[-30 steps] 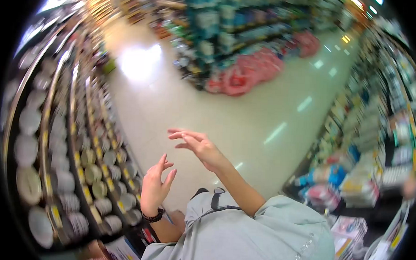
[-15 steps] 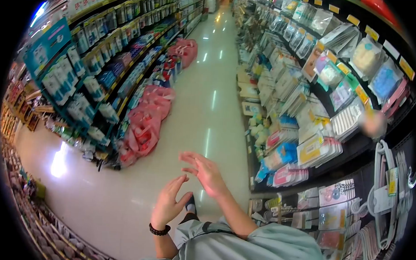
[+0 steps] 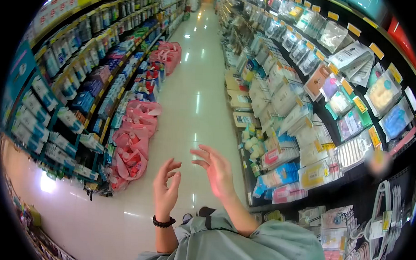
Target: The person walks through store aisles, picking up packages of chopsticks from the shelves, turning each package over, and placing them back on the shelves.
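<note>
My left hand (image 3: 166,189) is raised at the lower middle of the view, its fingers apart and slightly curled, with nothing in it. A dark beaded bracelet (image 3: 163,221) circles that wrist. To its right, my right hand (image 3: 217,170) is held up with fingers spread and bent toward the left, also holding nothing. A gap separates the two hands, and neither touches any goods. Behind them lies the shiny aisle floor (image 3: 185,124).
Pink bags (image 3: 130,150) with red items stand on the floor along the left shelves. A teal display rack (image 3: 34,110) is at the left. On the right, shelves carry packaged goods (image 3: 314,172) and hangers (image 3: 378,218). Shoes (image 3: 206,211) show below the hands.
The view has swung right from the plate shelves to face down the aisle, and the pink bags now stand at the left. My hands have moved farther apart and stay empty.
</note>
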Available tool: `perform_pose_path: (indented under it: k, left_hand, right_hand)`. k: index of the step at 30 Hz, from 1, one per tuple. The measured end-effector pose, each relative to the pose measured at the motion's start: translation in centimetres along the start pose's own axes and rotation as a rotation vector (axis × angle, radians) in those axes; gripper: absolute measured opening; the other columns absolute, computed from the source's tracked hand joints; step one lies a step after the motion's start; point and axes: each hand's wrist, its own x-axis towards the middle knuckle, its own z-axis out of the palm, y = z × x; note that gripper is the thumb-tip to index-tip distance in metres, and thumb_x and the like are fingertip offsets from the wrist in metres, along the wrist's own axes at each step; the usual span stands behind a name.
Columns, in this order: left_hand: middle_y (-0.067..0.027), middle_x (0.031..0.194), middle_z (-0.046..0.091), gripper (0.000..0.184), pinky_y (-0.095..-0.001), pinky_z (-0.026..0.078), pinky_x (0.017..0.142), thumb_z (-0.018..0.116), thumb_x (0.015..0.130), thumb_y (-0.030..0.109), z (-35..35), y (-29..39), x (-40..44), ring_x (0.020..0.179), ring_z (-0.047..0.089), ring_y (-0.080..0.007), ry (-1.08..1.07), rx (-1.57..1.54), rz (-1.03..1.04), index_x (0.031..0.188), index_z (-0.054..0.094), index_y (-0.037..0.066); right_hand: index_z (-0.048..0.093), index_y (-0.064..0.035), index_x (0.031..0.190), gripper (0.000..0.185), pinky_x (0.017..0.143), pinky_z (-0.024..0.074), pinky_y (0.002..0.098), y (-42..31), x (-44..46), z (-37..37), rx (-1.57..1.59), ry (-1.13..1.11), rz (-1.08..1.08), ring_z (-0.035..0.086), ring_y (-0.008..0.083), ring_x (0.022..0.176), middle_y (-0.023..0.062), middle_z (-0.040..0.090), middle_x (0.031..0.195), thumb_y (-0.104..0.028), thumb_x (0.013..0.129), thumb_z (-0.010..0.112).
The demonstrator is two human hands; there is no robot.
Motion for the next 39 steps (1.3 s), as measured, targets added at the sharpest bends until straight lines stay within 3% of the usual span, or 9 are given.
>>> perform_pose_path:
  k: [2, 9, 12, 14, 21, 24, 27, 34, 39]
  left_hand:
    - [-0.0136, 0.122, 0.065, 0.044, -0.0342, 0.051, 0.093, 0.06, 0.093, 0.003, 1.8, -1.5, 3.3, 0.113, 0.062, -0.0212, -0.098, 0.072, 0.057, 0.137, 0.052, 0.001]
    - [-0.0148, 0.126, 0.064, 0.039, -0.0368, 0.049, 0.096, 0.063, 0.091, 0.004, 9.1, -4.9, 16.0, 0.117, 0.061, -0.0245, -0.365, 0.126, 0.064, 0.13, 0.058, 0.0]
    - [-0.0166, 0.124, 0.064, 0.04, -0.0386, 0.047, 0.099, 0.064, 0.09, 0.004, 13.2, -5.6, 22.8, 0.118, 0.061, -0.0283, -0.362, 0.407, 0.281, 0.129, 0.057, 0.0]
    - [-0.0167, 0.126, 0.064, 0.04, -0.0386, 0.046, 0.101, 0.064, 0.089, 0.005, 15.9, -5.4, 26.9, 0.119, 0.06, -0.0304, -0.356, 0.349, 0.216, 0.128, 0.058, 0.0]
    - [-0.0168, 0.134, 0.059, 0.042, -0.0385, 0.043, 0.105, 0.064, 0.09, 0.005, 23.8, -8.1, 37.4, 0.127, 0.055, -0.0312, -0.422, 0.448, 0.326, 0.131, 0.056, 0.0]
    - [-0.0174, 0.139, 0.055, 0.045, -0.0389, 0.041, 0.107, 0.064, 0.09, 0.005, 26.6, -10.3, 41.2, 0.131, 0.052, -0.0309, -0.518, 0.258, 0.06, 0.134, 0.054, 0.0]
    - [-0.0157, 0.137, 0.058, 0.048, -0.0392, 0.044, 0.105, 0.063, 0.089, 0.002, 29.4, -12.8, 45.7, 0.127, 0.055, -0.027, -0.556, 0.315, 0.202, 0.136, 0.053, 0.0]
    - [-0.0172, 0.132, 0.06, 0.044, -0.0389, 0.044, 0.104, 0.063, 0.09, 0.004, 35.6, -17.8, 60.8, 0.123, 0.058, -0.028, -0.627, 0.158, 0.092, 0.133, 0.054, -0.001]
    - [-0.0173, 0.131, 0.061, 0.041, -0.0408, 0.04, 0.108, 0.064, 0.089, 0.005, 40.9, -18.8, 74.9, 0.13, 0.053, -0.0318, -0.548, 0.186, 0.389, 0.129, 0.057, 0.0]
  right_hand:
    - [0.055, 0.0075, 0.13, 0.038, 0.107, 0.044, 0.0447, 0.7, 3.5, -1.1, -0.073, 0.075, -0.118, 0.055, 0.0307, 0.128, 0.0248, 0.057, 0.134, -0.018, 0.105, 0.042]
    - [0.057, 0.0079, 0.127, 0.037, 0.109, 0.0429, 0.0443, 2.0, 16.5, -9.0, 0.009, 0.182, -0.058, 0.056, 0.0298, 0.125, 0.0243, 0.059, 0.131, -0.016, 0.104, 0.04]
    - [0.057, 0.0074, 0.126, 0.037, 0.108, 0.0437, 0.0442, 1.6, 23.4, -12.5, 0.061, 0.257, -0.023, 0.057, 0.0296, 0.125, 0.0239, 0.06, 0.129, -0.016, 0.104, 0.04]
    - [0.057, 0.0067, 0.127, 0.037, 0.107, 0.0447, 0.044, 0.1, 27.2, -14.9, 0.232, 0.319, 0.091, 0.057, 0.0296, 0.125, 0.0231, 0.06, 0.129, -0.018, 0.104, 0.04]
    - [0.057, 0.0037, 0.128, 0.038, 0.103, 0.0472, 0.0431, -2.8, 37.0, -23.4, 0.196, 0.358, -0.07, 0.057, 0.0282, 0.125, 0.0189, 0.062, 0.129, -0.021, 0.103, 0.043]
    - [0.057, 0.0032, 0.127, 0.037, 0.102, 0.0473, 0.0427, -2.9, 39.5, -26.5, 0.139, 0.408, -0.101, 0.059, 0.0282, 0.122, 0.0204, 0.063, 0.125, -0.021, 0.104, 0.043]
    - [0.057, 0.0031, 0.127, 0.037, 0.102, 0.0473, 0.0417, -2.8, 42.8, -29.5, 0.108, 0.439, -0.073, 0.06, 0.028, 0.119, 0.0219, 0.065, 0.122, -0.022, 0.104, 0.044]
    - [0.057, 0.0041, 0.127, 0.036, 0.1, 0.0469, 0.0376, -1.8, 57.2, -37.0, 0.008, 0.459, 0.004, 0.063, 0.025, 0.113, 0.0214, 0.066, 0.12, -0.02, 0.104, 0.046]
    - [0.058, 0.0063, 0.125, 0.034, 0.104, 0.0463, 0.0364, -5.1, 71.0, -40.2, -0.09, 0.382, -0.014, 0.06, 0.0229, 0.119, 0.0187, 0.065, 0.124, -0.016, 0.104, 0.045]
